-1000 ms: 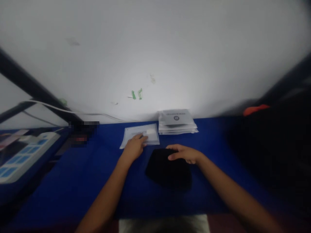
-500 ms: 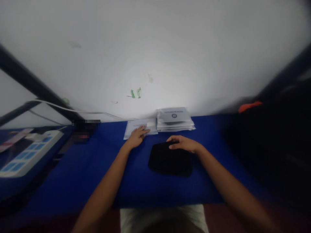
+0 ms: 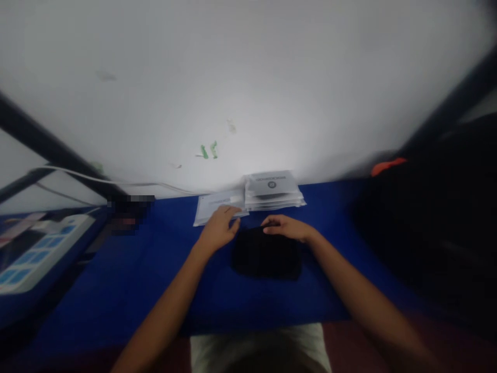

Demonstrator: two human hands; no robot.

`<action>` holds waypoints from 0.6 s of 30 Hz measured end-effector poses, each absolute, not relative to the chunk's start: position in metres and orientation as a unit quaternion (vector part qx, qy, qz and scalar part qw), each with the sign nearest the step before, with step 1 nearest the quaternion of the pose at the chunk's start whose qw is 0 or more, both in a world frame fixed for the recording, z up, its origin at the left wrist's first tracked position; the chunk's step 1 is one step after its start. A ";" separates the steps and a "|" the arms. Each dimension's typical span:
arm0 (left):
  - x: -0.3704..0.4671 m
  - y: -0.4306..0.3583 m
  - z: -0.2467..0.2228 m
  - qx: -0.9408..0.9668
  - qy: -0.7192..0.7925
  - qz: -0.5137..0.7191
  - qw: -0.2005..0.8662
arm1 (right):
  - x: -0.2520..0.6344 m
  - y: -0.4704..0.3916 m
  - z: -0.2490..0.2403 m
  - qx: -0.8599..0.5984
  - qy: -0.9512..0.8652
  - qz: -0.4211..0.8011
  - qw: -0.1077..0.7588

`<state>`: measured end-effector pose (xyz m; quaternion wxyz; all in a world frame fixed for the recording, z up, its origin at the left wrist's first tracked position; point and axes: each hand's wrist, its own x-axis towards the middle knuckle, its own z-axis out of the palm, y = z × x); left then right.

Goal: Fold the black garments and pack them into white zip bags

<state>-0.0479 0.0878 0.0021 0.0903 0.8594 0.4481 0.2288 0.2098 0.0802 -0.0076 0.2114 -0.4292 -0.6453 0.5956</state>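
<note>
A flat black fabric item [image 3: 267,256], its exact kind too dark to make out, lies on the blue tabletop [image 3: 217,305] in front of me. Its far edge is pinched between the thumb and fingers of my right hand [image 3: 286,228]. My left hand [image 3: 222,228], fingers spread and empty, hovers between the black item's left corner and a white printed plastic bag [image 3: 205,205]. Beside that bag sits a stack of similar white printed bags [image 3: 274,191], close to the wall.
On the left lies a white power strip [image 3: 42,254] with blue sockets. A white cable [image 3: 116,182] runs along the wall [image 3: 248,77]. To the right is a large dark mass [image 3: 435,223] with an orange piece [image 3: 388,166] on it.
My left hand has lifted off the single white bag and come nearer to the black item. The right hand keeps its grip. The whole view has shifted slightly.
</note>
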 end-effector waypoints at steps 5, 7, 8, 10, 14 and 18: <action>0.014 0.017 0.017 0.901 0.368 0.188 0.132 | 0.209 0.081 -0.011 -0.422 -0.641 0.596 0.236; 0.034 0.003 0.013 0.904 0.382 0.157 0.113 | 0.209 0.081 -0.014 -0.425 -0.629 0.604 0.243; 0.042 -0.001 0.010 0.902 0.396 0.140 0.101 | 0.209 0.081 -0.015 -0.428 -0.625 0.606 0.245; 0.053 -0.003 0.005 0.899 0.415 0.112 0.086 | 0.209 0.081 -0.017 -0.433 -0.620 0.605 0.248; 0.057 0.001 0.003 0.892 0.419 0.101 0.133 | 0.209 0.081 -0.017 -0.437 -0.609 0.615 0.246; 0.037 0.010 0.007 0.829 0.443 0.206 0.271 | 0.210 0.081 -0.013 -0.449 -0.621 0.597 0.236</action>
